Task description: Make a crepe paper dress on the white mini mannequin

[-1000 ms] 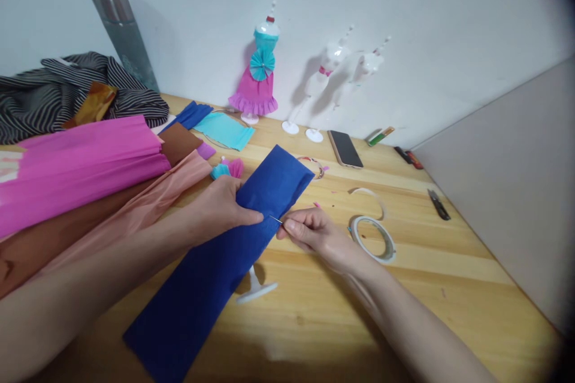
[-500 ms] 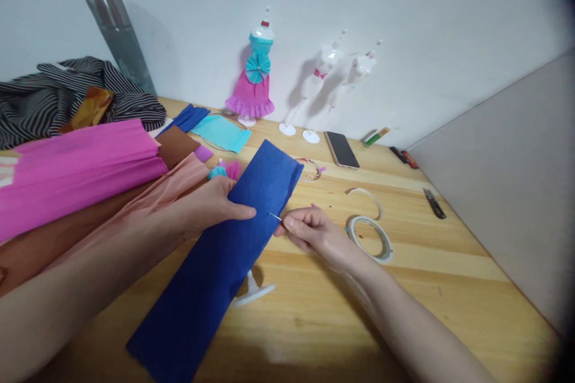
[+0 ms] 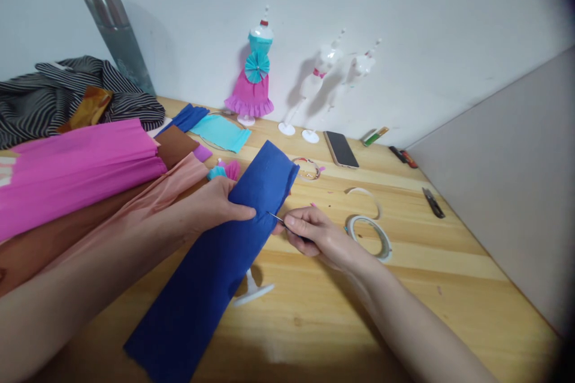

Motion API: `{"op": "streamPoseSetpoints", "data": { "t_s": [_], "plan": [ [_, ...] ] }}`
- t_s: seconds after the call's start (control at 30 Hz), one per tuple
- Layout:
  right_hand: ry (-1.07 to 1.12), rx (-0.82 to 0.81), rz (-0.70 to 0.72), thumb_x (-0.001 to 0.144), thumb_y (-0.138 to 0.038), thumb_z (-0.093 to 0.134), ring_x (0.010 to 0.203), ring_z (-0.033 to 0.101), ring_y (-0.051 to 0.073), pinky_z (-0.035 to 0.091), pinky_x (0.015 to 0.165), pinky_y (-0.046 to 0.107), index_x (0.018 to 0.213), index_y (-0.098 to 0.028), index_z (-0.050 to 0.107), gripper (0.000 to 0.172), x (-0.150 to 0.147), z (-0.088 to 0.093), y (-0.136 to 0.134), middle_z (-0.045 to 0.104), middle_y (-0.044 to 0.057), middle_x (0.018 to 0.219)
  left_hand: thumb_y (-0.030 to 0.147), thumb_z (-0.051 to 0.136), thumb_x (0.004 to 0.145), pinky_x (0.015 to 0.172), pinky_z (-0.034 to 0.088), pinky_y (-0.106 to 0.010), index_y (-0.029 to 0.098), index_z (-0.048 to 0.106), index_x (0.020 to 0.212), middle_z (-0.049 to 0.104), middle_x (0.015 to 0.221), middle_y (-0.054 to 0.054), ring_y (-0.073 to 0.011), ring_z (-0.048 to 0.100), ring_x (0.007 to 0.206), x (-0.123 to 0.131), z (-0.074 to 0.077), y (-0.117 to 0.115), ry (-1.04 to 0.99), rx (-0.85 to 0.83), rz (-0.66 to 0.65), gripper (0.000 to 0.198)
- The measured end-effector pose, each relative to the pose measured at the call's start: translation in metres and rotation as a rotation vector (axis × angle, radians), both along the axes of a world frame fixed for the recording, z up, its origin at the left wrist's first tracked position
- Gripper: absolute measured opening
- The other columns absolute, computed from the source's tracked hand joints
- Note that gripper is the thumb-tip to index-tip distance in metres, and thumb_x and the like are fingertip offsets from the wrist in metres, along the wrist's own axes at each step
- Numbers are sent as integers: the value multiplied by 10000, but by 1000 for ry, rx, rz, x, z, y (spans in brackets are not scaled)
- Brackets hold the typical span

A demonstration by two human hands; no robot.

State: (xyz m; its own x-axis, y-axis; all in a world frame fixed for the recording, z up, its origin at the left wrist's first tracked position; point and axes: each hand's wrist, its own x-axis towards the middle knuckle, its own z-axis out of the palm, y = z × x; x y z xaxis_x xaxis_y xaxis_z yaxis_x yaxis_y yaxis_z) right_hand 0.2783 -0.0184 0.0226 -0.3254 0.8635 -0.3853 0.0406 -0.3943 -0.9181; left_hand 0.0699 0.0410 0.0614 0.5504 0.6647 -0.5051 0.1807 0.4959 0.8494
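My left hand (image 3: 218, 206) is closed on a long strip of dark blue crepe paper (image 3: 202, 275), thumb on top and fingers behind it. The strip slants from upper right to lower left above the table. In my right hand (image 3: 314, 230) is a pair of scissors (image 3: 281, 220), with the thin metal blade on the strip's right edge beside my left thumb. Most of the handles are hidden by my fingers. A white stand base (image 3: 254, 294) shows from under the strip; whatever rises from it is covered.
Three small mannequins stand by the wall, one in a pink and turquoise dress (image 3: 251, 93). A tape roll (image 3: 384, 245), a phone (image 3: 341, 149) and a cutter knife (image 3: 433, 202) lie to the right. Pink crepe paper (image 3: 90, 149) and a bottle (image 3: 126, 42) are at the left.
The scissors have turned slightly and more dark handle shows under my right fingers. The blue strip's right edge has shifted a little left and creased near the blade. My left hand stays in place.
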Motion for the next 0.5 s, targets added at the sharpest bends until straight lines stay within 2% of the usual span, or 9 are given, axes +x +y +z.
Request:
{"op": "streamPoseSetpoints", "data": {
  "t_s": [0.17,0.3,0.4,0.5],
  "plan": [
    [-28,-1,0,771,-532,640,395,242,35,97,397,222,769,-102,630,430,1,2,1,404,-65,462,205,757,536,571,510,-268,119,720,731,725,665,-45,-190,656,588,1,2,0,8,12,12,216],
    [4,0,12,762,-493,647,406,257,41,96,401,230,753,-98,639,395,1,4,1,420,-50,483,227,755,545,613,525,-287,129,722,764,724,681,-38,-213,673,639,1,-2,-2,-1,18,-33,241],
    [38,15,23,745,-439,654,402,270,40,105,405,236,665,-116,603,337,0,5,0,435,-42,494,242,743,576,652,528,-296,132,715,805,726,721,-39,-226,682,708,1,-9,-3,-40,46,-68,255],
    [59,18,36,736,-403,648,393,273,36,113,411,241,564,-143,519,337,-1,4,0,432,-41,485,240,743,578,607,514,-286,113,701,768,717,701,-49,-209,665,647,2,-12,-5,-17,74,-76,233]
  ]
}}
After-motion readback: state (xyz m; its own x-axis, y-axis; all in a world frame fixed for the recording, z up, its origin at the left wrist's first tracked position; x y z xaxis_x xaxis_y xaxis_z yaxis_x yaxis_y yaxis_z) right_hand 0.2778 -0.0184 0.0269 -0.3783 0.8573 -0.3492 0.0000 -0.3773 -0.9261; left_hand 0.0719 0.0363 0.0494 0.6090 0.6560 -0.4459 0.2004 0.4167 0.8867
